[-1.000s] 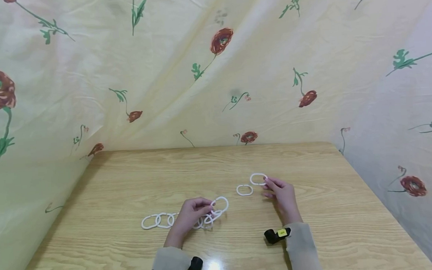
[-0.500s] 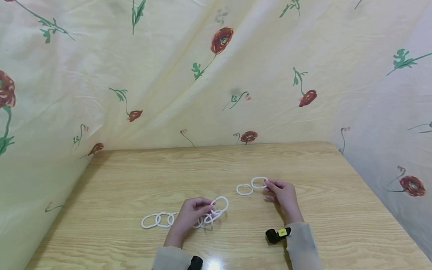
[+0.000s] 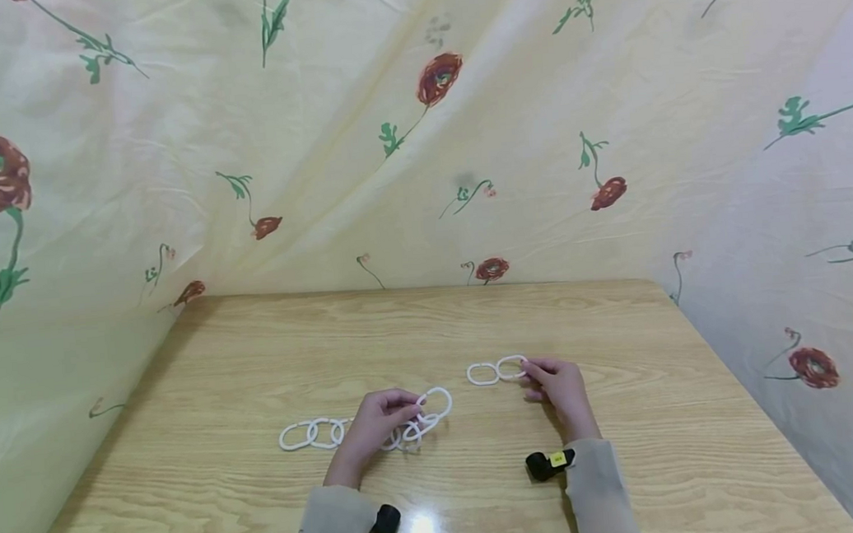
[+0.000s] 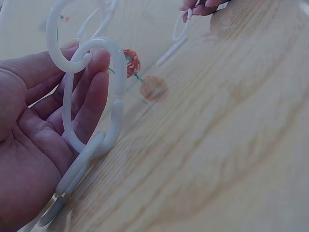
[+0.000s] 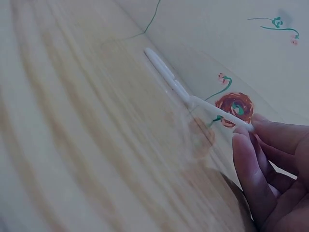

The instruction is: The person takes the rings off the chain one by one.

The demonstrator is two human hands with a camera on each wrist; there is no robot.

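Note:
My left hand (image 3: 380,422) pinches a chain of white plastic chain links (image 4: 67,104) near its right end. One end link (image 3: 449,404) sticks up past the fingertips. The chain's left part (image 3: 295,449) lies on the table, and its middle is hidden behind the hand. My right hand (image 3: 563,389) pinches the right end of a single white oval link (image 5: 219,111) between thumb and finger. That link slants down, its far end right at a loose link (image 5: 166,75) lying flat on the table. In the left wrist view, a narrow split shows in the side of one link.
The wooden table (image 3: 634,467) reaches back to a cream cloth (image 3: 329,141) printed with red flowers, which also hangs at both sides. A black camera (image 3: 540,466) is strapped at the right wrist, another camera (image 3: 387,522) at the left.
My right hand has lowered its link toward the table and nearer to me, bringing it from above the loose link to right beside it. My left hand and the chain have stayed put.

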